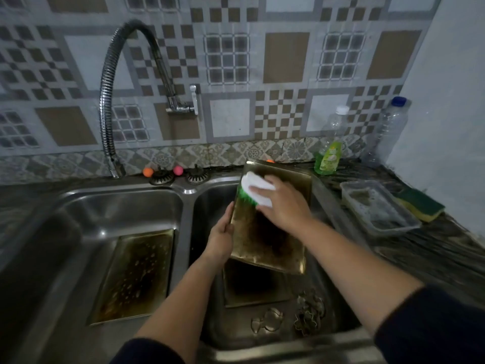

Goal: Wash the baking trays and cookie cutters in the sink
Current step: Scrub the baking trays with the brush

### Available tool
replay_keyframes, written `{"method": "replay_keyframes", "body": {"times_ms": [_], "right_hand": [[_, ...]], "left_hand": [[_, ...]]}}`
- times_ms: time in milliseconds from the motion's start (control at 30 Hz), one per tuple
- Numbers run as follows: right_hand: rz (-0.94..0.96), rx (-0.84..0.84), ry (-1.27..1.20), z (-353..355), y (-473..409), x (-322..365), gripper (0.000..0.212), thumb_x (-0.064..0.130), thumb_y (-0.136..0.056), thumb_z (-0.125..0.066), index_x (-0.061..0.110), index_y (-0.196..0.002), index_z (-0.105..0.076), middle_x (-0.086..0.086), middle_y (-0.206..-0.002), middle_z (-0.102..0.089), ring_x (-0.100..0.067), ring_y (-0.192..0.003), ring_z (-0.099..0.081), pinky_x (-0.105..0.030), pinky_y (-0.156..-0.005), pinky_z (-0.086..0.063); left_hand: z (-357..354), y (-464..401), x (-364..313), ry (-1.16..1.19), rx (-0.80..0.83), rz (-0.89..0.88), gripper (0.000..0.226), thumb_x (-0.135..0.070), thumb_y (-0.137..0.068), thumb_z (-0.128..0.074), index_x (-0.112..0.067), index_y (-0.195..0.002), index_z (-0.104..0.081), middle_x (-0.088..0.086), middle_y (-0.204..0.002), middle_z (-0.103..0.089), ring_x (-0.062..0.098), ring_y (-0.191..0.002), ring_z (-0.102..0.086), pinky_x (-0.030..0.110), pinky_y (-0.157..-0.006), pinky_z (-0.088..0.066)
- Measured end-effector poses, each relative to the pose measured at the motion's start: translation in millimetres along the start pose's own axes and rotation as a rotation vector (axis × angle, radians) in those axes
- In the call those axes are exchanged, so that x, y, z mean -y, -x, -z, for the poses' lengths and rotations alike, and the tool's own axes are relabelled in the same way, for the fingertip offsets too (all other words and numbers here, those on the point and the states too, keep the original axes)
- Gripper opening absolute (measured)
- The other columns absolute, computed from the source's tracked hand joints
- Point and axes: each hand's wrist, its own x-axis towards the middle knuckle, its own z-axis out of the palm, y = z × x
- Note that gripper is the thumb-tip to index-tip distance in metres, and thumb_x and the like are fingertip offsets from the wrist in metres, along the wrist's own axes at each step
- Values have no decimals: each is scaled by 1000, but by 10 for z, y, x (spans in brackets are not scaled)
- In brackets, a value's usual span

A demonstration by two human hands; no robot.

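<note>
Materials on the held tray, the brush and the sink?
Held tray: likely metal, thin rigid sheet with a golden sheen and dark burnt patches. Scrub brush: probably plastic, smooth white body and green bristles. Sink: looks like stainless steel, brushed grey with soft reflections.

left hand [220,236] curled gripping, right hand [282,204] curled and pressing down, forearms extended.
</note>
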Motion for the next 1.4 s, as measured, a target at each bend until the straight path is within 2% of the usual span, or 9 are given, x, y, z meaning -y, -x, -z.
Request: {"method": "replay_keyframes", "body": {"times_ms": [167, 367, 500, 700, 800, 867, 967, 1067, 1400], "right_hand": [[-39, 60, 24, 276, -325, 166, 53, 40, -89, -58, 45, -139, -39, -1, -148, -35, -29, -129, -39, -42, -105, -37], [314, 69, -59, -132, 606, 416, 54, 26, -88, -60, 50, -134, -44, 6, -146, -37, -25, -120, -43, -38, -97, -38], [18, -44, -15, 165, -49, 122, 57, 28, -90, -59, 47, -140, -38, 6, -151, -34, -22, -130, -36, -36, -110, -32], [-46, -34, -46, 295, -170, -13, 61, 27, -89, -61, 45, -142, -36, 4, -153, -28, -28, -135, -31, -41, -113, -28], [185, 64, -16, -72, 449, 86, 63, 30, -87, -62, 52, -138, -34, 6, -152, -30, -29, -127, -42, -43, -102, -40], [298, 28, 60, -135, 606, 40, 61, 29, -84, -65, 48, -136, -40, 1, -148, -38, -31, -117, -50, -43, -91, -45], [68, -52, 127, 83, 257, -54, 60, 36, -89, -55, 46, -142, -30, -4, -146, -35, -29, -114, -47, -44, -88, -49], [-240, -121, 117, 470, -226, -201, 58, 41, -93, -48, 38, -146, -26, -14, -139, -37, -30, -109, -51, -40, -82, -51], [-222, 353, 58, 153, 592, 29, 50, 44, -86, -53, 38, -134, -43, -8, -120, -51, -28, -105, -54, -35, -79, -49]], "left_hand": [[119, -44, -85, 32, 5, -80, 53, 3, -102, -23, -18, -150, -29, 9, -144, -47, 23, -132, -46, 43, -112, -34], [266, -144, -28, 198, -153, -113, 55, 5, -97, -39, -20, -146, -37, 8, -128, -61, 15, -106, -63, 28, -93, -51], [193, -95, 53, 123, -131, -155, 48, -3, -102, -32, -21, -146, -37, 5, -140, -53, 19, -127, -51, 44, -111, -37], [185, -189, -12, 122, -180, -204, 49, -3, -103, -29, -30, -142, -41, 0, -140, -52, 15, -127, -51, 37, -108, -40], [242, -250, -17, 152, -235, -206, 50, -2, -102, -31, -40, -133, -43, -3, -135, -55, 6, -119, -55, 18, -92, -48], [241, -269, 18, 137, -242, -203, 49, -4, -102, -32, -40, -135, -43, -3, -135, -56, 10, -122, -54, 22, -97, -46], [140, -240, 54, 130, -185, -198, 50, -7, -102, -34, -40, -138, -45, -7, -136, -56, 14, -128, -50, 43, -111, -37], [-1, -181, 2, 63, -211, -196, 49, -14, -103, -35, -53, -131, -46, -25, -125, -58, 8, -126, -50, 44, -111, -36], [68, -118, -55, -113, -304, -185, 46, -43, -90, -43, -64, -130, -34, -29, -130, -52, 8, -123, -51, 40, -111, -34]]}}
